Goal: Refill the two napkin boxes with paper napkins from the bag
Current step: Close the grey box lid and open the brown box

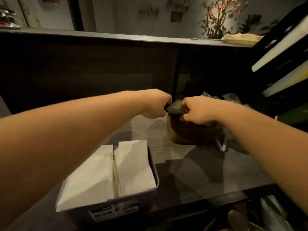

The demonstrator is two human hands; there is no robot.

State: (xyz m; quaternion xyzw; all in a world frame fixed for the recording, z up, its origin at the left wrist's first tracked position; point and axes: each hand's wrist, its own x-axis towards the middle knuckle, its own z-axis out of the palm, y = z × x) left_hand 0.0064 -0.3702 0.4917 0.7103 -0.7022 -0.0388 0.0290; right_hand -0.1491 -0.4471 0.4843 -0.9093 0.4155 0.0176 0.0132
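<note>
Both hands curl tight on the far wooden box (191, 132): left hand (155, 104) and right hand (198, 110) grip its smooth greenish lid (175, 107). White folded napkins (116, 170) fill the near dark box (133, 199).

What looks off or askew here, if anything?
The white napkins sit unevenly in the dark tray: the left stack spills over the near left rim. Both hands, left hand and right hand, grip the brown box, its greenish lid tilted.
</note>
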